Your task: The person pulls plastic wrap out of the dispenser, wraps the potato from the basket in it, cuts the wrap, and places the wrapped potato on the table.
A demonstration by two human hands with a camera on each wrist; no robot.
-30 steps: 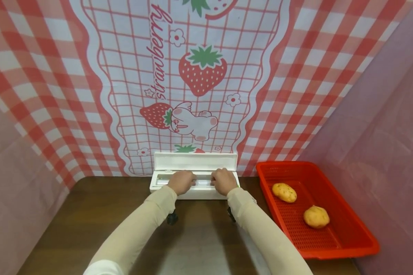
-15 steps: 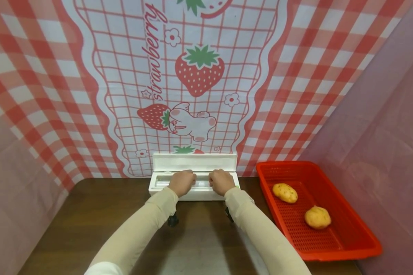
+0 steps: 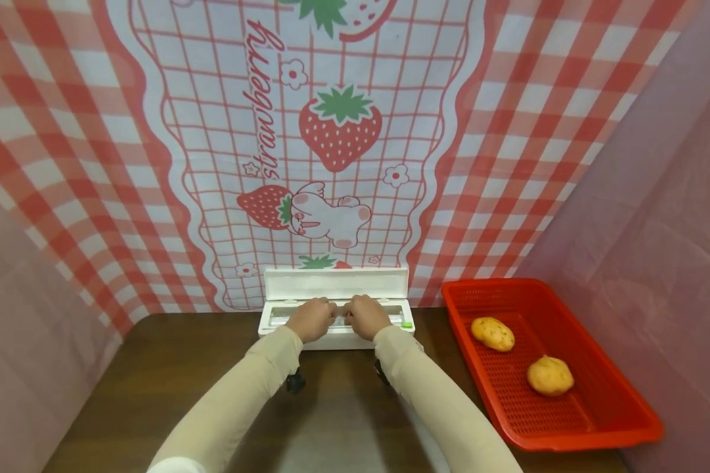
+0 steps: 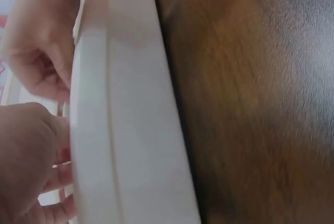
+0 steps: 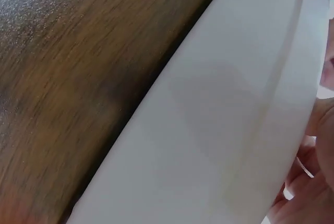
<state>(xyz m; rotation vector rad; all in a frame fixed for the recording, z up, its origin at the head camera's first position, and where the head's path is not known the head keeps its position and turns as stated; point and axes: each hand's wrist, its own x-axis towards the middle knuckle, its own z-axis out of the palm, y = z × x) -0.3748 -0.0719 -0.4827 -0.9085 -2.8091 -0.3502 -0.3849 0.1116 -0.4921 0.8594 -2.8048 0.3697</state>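
Observation:
A long white cling film dispenser box (image 3: 343,341) stands at the back of the table, its lid (image 3: 336,284) raised against the backdrop. Through its top opening shows a shiny, clear roll of cling film (image 3: 280,320). My left hand (image 3: 313,320) reaches over the front edge, fingers curled, pinching film above the roll. Close beside it, my right hand (image 3: 365,316) pinches the film too, thumb and fingers bent. A green slider (image 3: 406,324) sits at the box's right end. In the left wrist view the box's front wall (image 4: 141,104) partly hides the fingertips.
To the right, a red plastic basket (image 3: 490,410) holds two potatoes, one oblong (image 3: 493,334) and one rounder (image 3: 550,376). A strawberry-print cloth (image 3: 340,131) hangs right behind the box. The dark wooden table (image 3: 160,381) extends to the left and front.
My right hand has moved left along the opening, closer to my left hand, uncovering the green slider. My left hand stays nearly in place. The head view has shifted slightly.

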